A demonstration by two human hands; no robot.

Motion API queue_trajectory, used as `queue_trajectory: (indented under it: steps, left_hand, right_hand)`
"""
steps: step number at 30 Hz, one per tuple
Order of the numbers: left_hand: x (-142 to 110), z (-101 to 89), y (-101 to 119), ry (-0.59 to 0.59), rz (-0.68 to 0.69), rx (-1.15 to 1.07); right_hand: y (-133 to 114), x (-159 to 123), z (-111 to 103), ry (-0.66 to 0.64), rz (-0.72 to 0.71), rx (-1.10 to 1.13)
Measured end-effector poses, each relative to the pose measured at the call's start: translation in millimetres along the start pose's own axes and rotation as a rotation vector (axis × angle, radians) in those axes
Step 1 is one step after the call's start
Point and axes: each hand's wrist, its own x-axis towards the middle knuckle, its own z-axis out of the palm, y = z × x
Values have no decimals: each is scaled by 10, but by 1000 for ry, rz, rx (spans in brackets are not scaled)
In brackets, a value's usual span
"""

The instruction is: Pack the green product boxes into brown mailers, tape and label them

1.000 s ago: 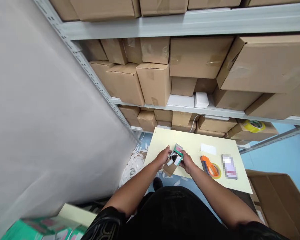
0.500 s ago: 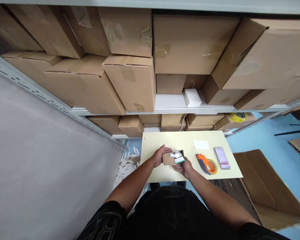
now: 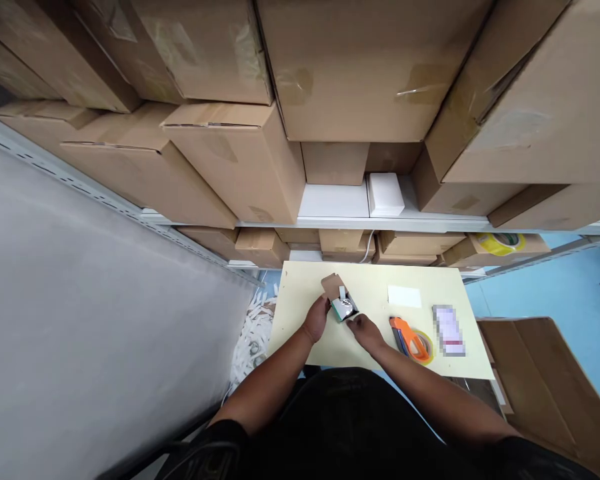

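Note:
A small cardboard box lies tilted over the table, its brown lid flap folded back toward the far left. Inside it shows a shiny, silvery round thing beside a white strip; its kind I cannot make out. My left hand is closed on the left side of the box. Close by the near right corner is my right hand, its fingers curled in; whatever is between the fingertips is hidden.
On the cream table lie a white card, an orange tape dispenser and a blurred phone-like thing. Shelves of cartons rise beyond. White scraps cover the floor at left; a large open carton stands right.
The small box has turned, its flap swinging from the left to the far side. My right hand has gone from an extended hold to curled fingers at the near corner. The view has shifted slightly.

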Motion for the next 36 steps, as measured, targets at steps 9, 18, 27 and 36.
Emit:
queue_trajectory:
  steps: [9,18,27,36]
  left_hand:
    - [-133,163,-80,162,-62,483]
    - [-122,-85,66,-9,75,396]
    - [-290,-197,24,-83,349,724]
    - [-359,-107,39,-108,395,870]
  right_hand:
    - [-204,-198,-323,-74,-452,-465]
    - [-423,-224,-289,211,-423,-430]
    - [-591,-262,-135,263,-499,-598]
    - [-564,-197,-101,275,-487,-501]
